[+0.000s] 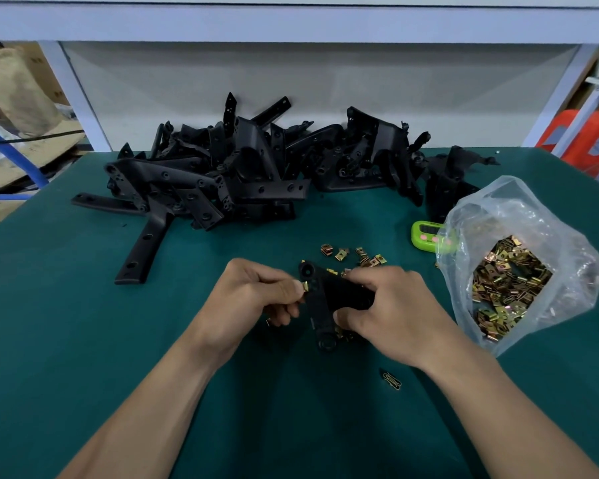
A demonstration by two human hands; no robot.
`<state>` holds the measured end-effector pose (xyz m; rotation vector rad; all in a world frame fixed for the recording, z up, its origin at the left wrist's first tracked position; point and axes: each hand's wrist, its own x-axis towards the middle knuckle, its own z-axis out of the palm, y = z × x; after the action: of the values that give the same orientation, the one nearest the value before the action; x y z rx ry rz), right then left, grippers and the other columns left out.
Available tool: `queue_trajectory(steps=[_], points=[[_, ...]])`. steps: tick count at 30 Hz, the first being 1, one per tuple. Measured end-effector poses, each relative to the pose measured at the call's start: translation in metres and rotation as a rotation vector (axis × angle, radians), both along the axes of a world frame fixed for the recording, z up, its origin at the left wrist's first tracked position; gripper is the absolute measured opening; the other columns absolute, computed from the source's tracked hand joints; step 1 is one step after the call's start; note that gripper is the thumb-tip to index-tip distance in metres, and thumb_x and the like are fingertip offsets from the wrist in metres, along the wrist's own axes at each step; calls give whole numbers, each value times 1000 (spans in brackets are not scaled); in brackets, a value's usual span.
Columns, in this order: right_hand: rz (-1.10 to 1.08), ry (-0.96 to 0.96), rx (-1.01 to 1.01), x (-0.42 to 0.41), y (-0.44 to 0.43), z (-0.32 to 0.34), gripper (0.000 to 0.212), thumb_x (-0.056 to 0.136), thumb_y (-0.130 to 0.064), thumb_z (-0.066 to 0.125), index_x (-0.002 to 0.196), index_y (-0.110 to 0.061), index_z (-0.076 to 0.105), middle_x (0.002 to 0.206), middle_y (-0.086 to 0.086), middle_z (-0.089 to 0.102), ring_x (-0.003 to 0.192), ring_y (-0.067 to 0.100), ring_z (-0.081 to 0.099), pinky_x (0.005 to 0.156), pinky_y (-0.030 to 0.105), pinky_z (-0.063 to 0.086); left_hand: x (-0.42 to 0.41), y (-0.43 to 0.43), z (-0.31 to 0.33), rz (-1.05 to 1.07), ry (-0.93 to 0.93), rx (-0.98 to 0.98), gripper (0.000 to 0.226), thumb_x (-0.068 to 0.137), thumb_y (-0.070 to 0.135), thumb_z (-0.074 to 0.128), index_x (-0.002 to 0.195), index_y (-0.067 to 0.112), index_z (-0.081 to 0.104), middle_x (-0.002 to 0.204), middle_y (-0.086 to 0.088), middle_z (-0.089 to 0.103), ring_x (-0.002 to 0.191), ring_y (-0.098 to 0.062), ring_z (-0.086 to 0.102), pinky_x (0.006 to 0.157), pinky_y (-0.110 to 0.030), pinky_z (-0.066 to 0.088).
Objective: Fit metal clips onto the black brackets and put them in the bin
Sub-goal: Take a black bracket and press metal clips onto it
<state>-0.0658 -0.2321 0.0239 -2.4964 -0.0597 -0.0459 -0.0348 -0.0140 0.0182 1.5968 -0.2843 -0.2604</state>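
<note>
Head view, only one available.

Hard to read: right hand (391, 312) covered the right side of the held black bracket (320, 307), so only its left strip and two round ends showed. Upper end sat near the loose clips, lower end pointed at the camera. Couldn't tell if the bracket rested on the green table mat (83, 340) or was held just above it. Metal clip (305, 287) was tiny and mostly hidden by fingertips; couldn't tell how far it was seated. Small dark bit under the left hand's lower fingers, couldn't identify. Green timer (426, 233) was half behind the plastic bag (519, 209). Both forearms were cut off by the bottom edge. Pile of brackets (256, 167) at the back of the mat was too tangled to count.

Fingers: left hand (253, 292) pinched the clip between thumb and index finger, right at the bracket's left edge, just below its upper round end. Its other fingers were curled under, close together. Right hand gripped the bracket from the right, fingers curled over the top, thumb pressed on the lower part of the strip.

Rest: loose clips (357, 255) scattered just beyond the hands. Bag lay open to the right, with a heap of brass-coloured clips inside. One stray clip (391, 379) lay near the right forearm. A lone bracket (142, 250) lay flat, left of the hands, its far end at the pile's near edge.
</note>
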Motion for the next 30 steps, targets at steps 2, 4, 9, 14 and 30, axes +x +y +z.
queue_trajectory(steps=[2, 4, 9, 14, 30], points=[[-17, -29, -39, -1, 2, -1, 26, 73, -44, 75, 94, -29, 68, 66, -4, 64, 67, 21, 60, 65, 41, 55, -2, -5, -2, 6, 4, 3, 26, 80, 23, 72, 64, 4, 73, 61, -13, 65, 54, -18, 58, 52, -24, 46], [-31, -59, -71, -1, 4, -3, 25, 75, -43, 74, 94, -29, 67, 62, -5, 59, 66, 24, 59, 64, 40, 54, -4, -8, -3, 11, 11, 3, 29, 82, 26, 71, 65, 3, 73, 63, -11, 65, 55, -17, 59, 53, -24, 47], [-58, -80, -44, -2, 7, -8, 20, 76, -44, 72, 86, -30, 61, 62, -6, 59, 65, 22, 59, 57, 36, 50, -4, -11, -3, 34, 20, -11, 29, 86, 29, 70, 67, 7, 75, 66, -7, 68, 59, -15, 59, 56, -23, 48], [-102, -125, 14, 2, 7, -12, 17, 75, -48, 67, 84, -40, 56, 68, -14, 63, 62, 12, 59, 53, 30, 42, 3, -15, 0, 261, 58, -62, 37, 91, 47, 62, 79, 17, 82, 74, -7, 75, 63, -17, 66, 59, -25, 53], [-165, -145, -79, 3, 1, -15, 21, 77, -53, 66, 90, -41, 55, 70, -16, 62, 67, 3, 55, 52, 24, 34, -3, 23, 8, 54, -182, 845, 18, 70, 26, 91, 75, 40, 80, 76, 17, 72, 73, 0, 64, 61, -11, 48]])
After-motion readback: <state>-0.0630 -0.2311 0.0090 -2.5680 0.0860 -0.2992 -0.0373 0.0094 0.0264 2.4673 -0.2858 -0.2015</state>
